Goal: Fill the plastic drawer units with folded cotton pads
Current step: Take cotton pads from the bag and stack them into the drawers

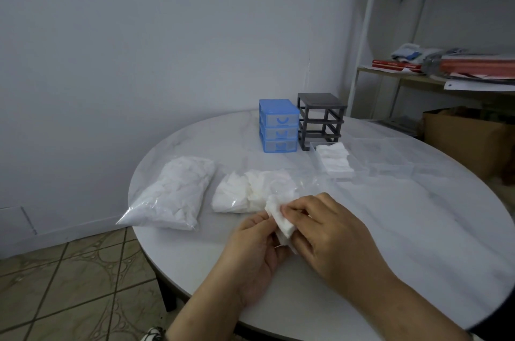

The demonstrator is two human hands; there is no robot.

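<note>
So both my hands are on one pad [282,222] right now, just in front of the loose pile [250,193]. Left hand [257,246] pinches its lower left edge with fingers curled under, right hand [326,232] has thumb and fingertips clamped on the right side. The pad sits between them, held up off the table [390,229] and half folded as far as I can tell.

Handling-wise this stuff looks super light and floppy, zero stiffness, so it'll sag wherever I'm not holding it. I'd guess grabbing by opposite edges or corners is the way to go, then pressing the crease flat. Not fragile exactly, but fluffy cotton can probably snag or pull apart if tugged hard. Not slippery either.

Going outward from the pile: left of it is a full sealed bag [172,195] of pads, untouched. Behind and to the right of the pile sits a clear drawer [334,159] pulled out on the table, with folded pads stacked in it. Behind that drawer is the grey unit [320,120], frame looking empty of drawers, and the blue unit [278,126] beside it has all three drawers in.

I'd say filling has only just got going.
</note>
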